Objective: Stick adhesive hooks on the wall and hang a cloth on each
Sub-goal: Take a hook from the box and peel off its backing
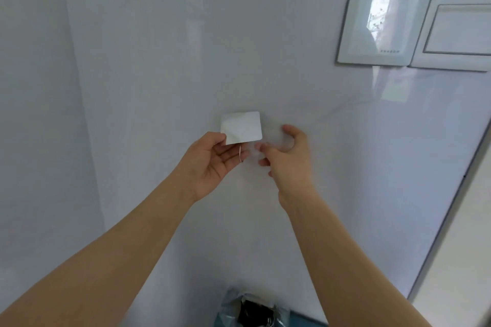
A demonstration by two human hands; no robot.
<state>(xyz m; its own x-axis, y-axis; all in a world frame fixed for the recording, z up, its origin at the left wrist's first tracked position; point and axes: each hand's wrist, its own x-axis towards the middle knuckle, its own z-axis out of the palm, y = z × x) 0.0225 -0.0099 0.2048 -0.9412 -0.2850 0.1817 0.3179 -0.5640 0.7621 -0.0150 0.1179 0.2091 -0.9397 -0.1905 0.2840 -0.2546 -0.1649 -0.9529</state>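
Pinched in the left hand grip is a white rectangular adhesive hook pad, held before the glossy white wall. Beside it, the right hand is raised, its grip curled half-open and blurred; whether anything is held cannot be told.

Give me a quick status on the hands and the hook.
Left hand pinching white hook pad near wall. Right hand open, blurred, beside it. Hook not yet stuck; nothing in the way.

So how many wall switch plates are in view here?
2, both at the upper right of the wall: one plate nearer the middle, and a second touching its right side, cut off by the frame edge. More could lie beyond that edge.
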